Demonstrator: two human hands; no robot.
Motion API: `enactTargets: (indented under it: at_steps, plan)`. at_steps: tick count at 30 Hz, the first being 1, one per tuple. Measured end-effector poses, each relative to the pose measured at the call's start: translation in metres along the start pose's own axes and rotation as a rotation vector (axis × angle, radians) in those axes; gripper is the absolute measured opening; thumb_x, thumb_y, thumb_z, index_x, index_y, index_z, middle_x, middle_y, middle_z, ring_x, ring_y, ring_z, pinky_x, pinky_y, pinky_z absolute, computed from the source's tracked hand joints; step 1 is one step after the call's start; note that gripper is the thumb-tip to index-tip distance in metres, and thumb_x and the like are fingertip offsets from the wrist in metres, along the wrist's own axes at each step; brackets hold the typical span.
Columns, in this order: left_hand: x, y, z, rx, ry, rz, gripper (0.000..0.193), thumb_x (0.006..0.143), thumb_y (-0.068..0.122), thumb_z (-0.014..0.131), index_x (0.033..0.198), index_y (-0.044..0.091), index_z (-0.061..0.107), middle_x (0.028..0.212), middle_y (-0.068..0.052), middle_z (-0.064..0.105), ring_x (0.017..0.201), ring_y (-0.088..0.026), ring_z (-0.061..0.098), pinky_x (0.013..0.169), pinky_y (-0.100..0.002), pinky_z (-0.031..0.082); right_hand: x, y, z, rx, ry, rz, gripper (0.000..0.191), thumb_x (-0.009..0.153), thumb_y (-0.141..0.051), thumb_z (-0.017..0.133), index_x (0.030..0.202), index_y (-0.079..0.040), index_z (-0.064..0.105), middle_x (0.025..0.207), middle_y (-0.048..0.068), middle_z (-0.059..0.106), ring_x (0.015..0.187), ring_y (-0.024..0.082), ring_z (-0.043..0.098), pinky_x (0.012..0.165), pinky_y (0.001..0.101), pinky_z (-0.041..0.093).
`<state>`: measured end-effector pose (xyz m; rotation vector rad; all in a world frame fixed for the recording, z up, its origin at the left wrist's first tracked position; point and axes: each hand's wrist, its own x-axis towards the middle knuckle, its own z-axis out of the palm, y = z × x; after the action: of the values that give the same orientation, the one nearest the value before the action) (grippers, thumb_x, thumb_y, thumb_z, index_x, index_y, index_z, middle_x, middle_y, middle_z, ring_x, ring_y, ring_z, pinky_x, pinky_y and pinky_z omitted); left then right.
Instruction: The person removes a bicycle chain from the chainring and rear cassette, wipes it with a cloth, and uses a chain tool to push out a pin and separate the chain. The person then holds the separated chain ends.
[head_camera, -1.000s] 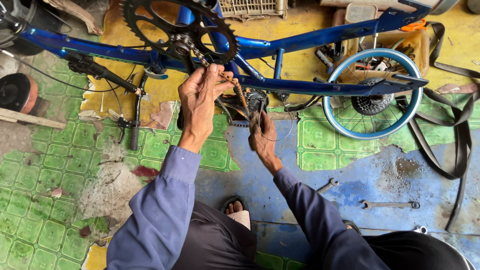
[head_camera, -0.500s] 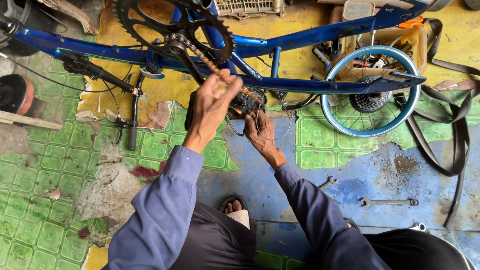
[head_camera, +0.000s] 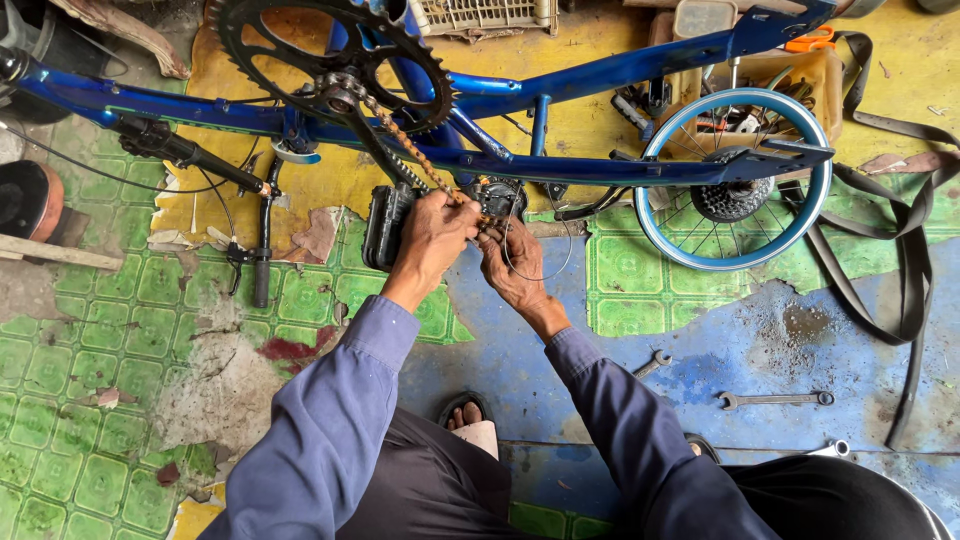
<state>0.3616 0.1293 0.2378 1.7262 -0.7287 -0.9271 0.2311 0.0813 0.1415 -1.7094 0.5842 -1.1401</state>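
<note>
A blue bicycle frame (head_camera: 600, 165) lies upside down across the floor, its black chainring (head_camera: 270, 50) at the top left. A rusty chain (head_camera: 410, 150) runs down from the chainring to my hands. My left hand (head_camera: 435, 235) pinches the chain's lower end just beside a black pedal (head_camera: 385, 225). My right hand (head_camera: 515, 265) meets it from the right, fingers closed on the chain near the derailleur (head_camera: 495, 195). The small rear wheel with a blue rim (head_camera: 650, 235) and its sprocket cluster (head_camera: 735, 195) sits to the right.
Two wrenches (head_camera: 775, 400) (head_camera: 652, 362) lie on the blue floor patch at right. A black strap (head_camera: 905, 270) curls along the right edge. Handlebar and brake lever (head_camera: 262, 255) lie at left. My sandalled foot (head_camera: 470, 425) is below my arms.
The view has shifted, so the bicycle sits higher in the frame. My hands have come together lower down on the chain's end beside the pedal.
</note>
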Motion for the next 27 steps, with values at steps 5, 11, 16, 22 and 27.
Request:
enactTargets:
  at_steps: [5,11,16,22,27]
  plan:
    - [0.006,0.001,0.001,-0.081,0.128,0.049,0.023,0.105,0.022,0.055,0.103,0.0,0.061,0.085,-0.009,0.073,0.078,-0.017,0.074,0.067,-0.029,0.06,-0.003,0.016,-0.006,-0.049,-0.057,0.061,0.014,0.098,-0.012,0.067,0.109,-0.003,0.066,0.088,0.008,0.064,0.08,0.017,0.063,0.072,0.0319,0.052]
    - [0.013,0.003,-0.005,-0.154,0.219,0.202,0.022,0.105,0.023,0.054,0.105,0.002,0.059,0.085,-0.007,0.07,0.075,-0.015,0.073,0.067,-0.028,0.059,0.0,0.035,-0.023,0.053,-0.233,0.352,0.024,0.1,-0.023,0.07,0.112,-0.004,0.066,0.073,0.004,0.063,0.067,0.009,0.056,0.064,0.0282,0.05]
    - [0.012,0.004,0.002,-0.267,0.215,0.243,0.024,0.102,0.025,0.062,0.114,0.006,0.054,0.092,-0.006,0.069,0.084,-0.015,0.066,0.073,-0.031,0.051,0.008,0.034,-0.029,0.319,-0.3,0.347,0.018,0.098,-0.021,0.071,0.104,-0.004,0.067,0.08,-0.001,0.066,0.073,0.007,0.058,0.067,0.0257,0.05]
    - [0.002,0.016,0.005,-0.079,0.149,0.055,0.045,0.102,0.043,0.066,0.096,-0.002,0.064,0.091,-0.013,0.07,0.092,-0.021,0.074,0.083,-0.034,0.057,0.01,0.031,-0.03,0.548,-0.27,0.379,0.018,0.103,-0.023,0.071,0.099,-0.005,0.069,0.087,-0.001,0.069,0.081,0.007,0.061,0.075,0.0257,0.052]
    - [-0.003,0.017,0.008,0.036,0.122,0.07,0.036,0.091,0.037,0.071,0.087,0.002,0.067,0.081,-0.011,0.075,0.078,-0.018,0.075,0.071,-0.035,0.061,0.014,0.036,-0.028,0.591,-0.232,0.457,0.016,0.098,-0.019,0.074,0.106,-0.005,0.071,0.085,-0.003,0.067,0.078,0.006,0.059,0.07,0.024,0.049]
